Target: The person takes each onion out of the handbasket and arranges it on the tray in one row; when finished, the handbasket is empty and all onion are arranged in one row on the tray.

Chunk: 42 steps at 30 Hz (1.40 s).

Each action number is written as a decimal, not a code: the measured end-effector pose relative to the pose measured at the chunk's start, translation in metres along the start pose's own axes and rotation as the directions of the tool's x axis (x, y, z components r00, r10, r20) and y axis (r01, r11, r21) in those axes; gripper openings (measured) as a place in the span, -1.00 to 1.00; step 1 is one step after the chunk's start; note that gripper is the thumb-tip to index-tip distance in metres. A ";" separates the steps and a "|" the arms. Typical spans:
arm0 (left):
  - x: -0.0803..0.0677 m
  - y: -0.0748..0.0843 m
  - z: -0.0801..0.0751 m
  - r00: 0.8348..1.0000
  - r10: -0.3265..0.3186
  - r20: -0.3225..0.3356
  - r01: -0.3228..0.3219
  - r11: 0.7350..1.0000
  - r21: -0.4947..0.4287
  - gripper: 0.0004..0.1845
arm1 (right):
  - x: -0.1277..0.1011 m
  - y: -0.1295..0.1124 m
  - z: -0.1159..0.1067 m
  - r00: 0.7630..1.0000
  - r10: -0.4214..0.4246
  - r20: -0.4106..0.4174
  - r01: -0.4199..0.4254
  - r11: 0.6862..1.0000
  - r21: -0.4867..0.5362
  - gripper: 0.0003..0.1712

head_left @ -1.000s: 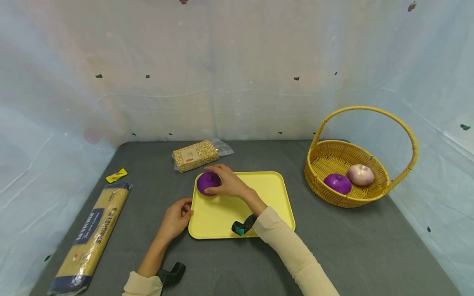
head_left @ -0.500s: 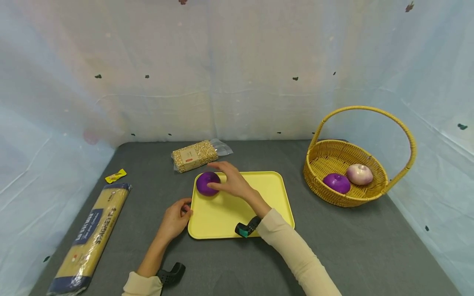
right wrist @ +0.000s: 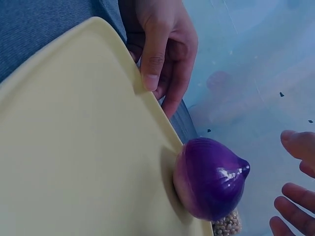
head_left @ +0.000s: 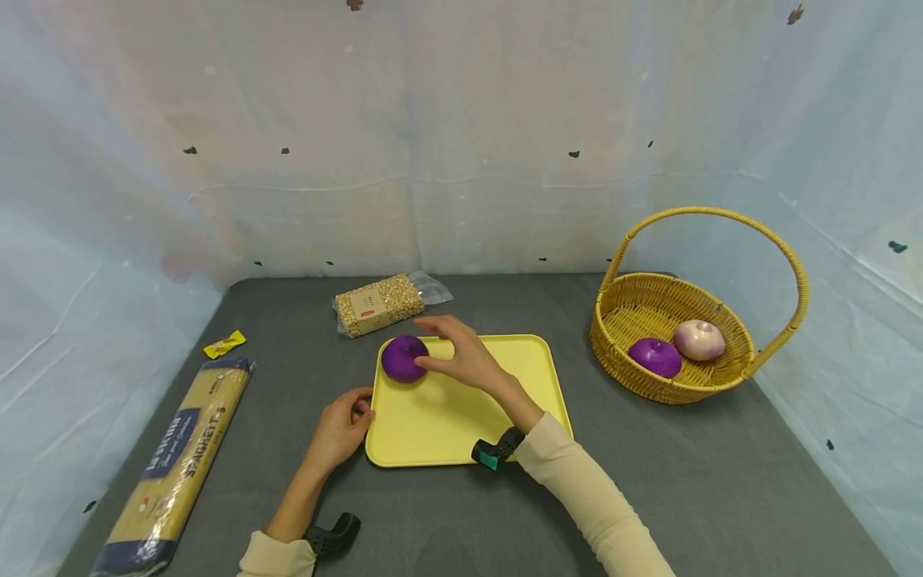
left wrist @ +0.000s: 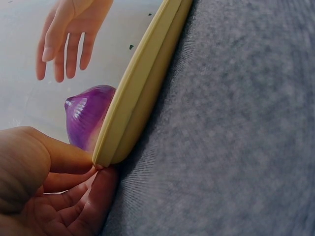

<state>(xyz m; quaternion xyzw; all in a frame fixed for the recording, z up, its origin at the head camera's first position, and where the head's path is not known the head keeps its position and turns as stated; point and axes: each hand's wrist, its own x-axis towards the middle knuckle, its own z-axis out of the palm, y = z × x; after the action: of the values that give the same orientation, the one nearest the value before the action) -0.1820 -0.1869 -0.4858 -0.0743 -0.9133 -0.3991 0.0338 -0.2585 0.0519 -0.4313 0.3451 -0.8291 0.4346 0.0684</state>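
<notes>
A purple onion (head_left: 402,361) sits in the far left corner of a yellow tray (head_left: 461,425). My right hand (head_left: 465,361) is above the tray just right of the onion, fingers spread and holding nothing; in the right wrist view a gap shows between its fingers (right wrist: 295,206) and the onion (right wrist: 211,179). My left hand (head_left: 344,429) pinches the tray's left rim between thumb and fingers, as the left wrist view shows at the tray edge (left wrist: 133,98).
A wicker basket (head_left: 606,340) with a purple onion (head_left: 654,357) and a paler onion (head_left: 699,340) stands at the right. Behind the tray lies a bag of corn kernels (head_left: 382,304). At the left are a spaghetti pack (head_left: 180,465) and a small yellow packet (head_left: 225,344).
My right hand has let go of the onion and drawn back to the right, its fingers opening. The onion stays on the tray; my left hand has not moved.
</notes>
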 end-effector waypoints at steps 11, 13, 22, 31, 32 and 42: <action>0.001 0.000 0.000 1.000 0.002 -0.006 -0.002 1.000 0.004 -0.65 | -0.011 0.005 -0.015 0.997 -0.050 -0.054 0.050 0.999 -0.012 -0.34; 0.001 0.000 0.000 1.000 0.003 -0.008 -0.003 1.000 0.002 -0.65 | -0.013 0.005 -0.018 0.996 -0.061 -0.058 0.060 0.998 -0.018 -0.33; 0.001 0.001 -0.001 1.000 -0.004 -0.001 0.004 1.000 0.015 -0.64 | -0.023 0.005 -0.031 0.995 -0.085 -0.051 0.083 0.996 -0.027 -0.32; 0.001 -0.001 -0.001 1.000 0.011 -0.013 -0.011 1.000 0.009 -0.65 | -0.037 0.008 -0.047 0.993 -0.073 -0.095 0.069 0.996 -0.051 -0.33; 0.001 -0.001 -0.001 1.000 0.013 -0.013 -0.013 1.000 0.010 -0.65 | -0.039 0.009 -0.049 0.993 -0.071 -0.099 0.066 0.996 -0.053 -0.33; -0.001 0.003 -0.001 1.000 -0.024 0.002 0.024 1.000 -0.014 -0.65 | -0.057 0.012 -0.066 0.988 -0.076 -0.132 0.067 0.995 -0.069 -0.32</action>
<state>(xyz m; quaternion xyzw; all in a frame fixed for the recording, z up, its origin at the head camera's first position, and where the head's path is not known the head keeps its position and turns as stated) -0.1806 -0.1856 -0.4833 -0.0640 -0.9114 -0.4057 0.0276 -0.2354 0.1364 -0.4232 0.3424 -0.8232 0.4271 0.1507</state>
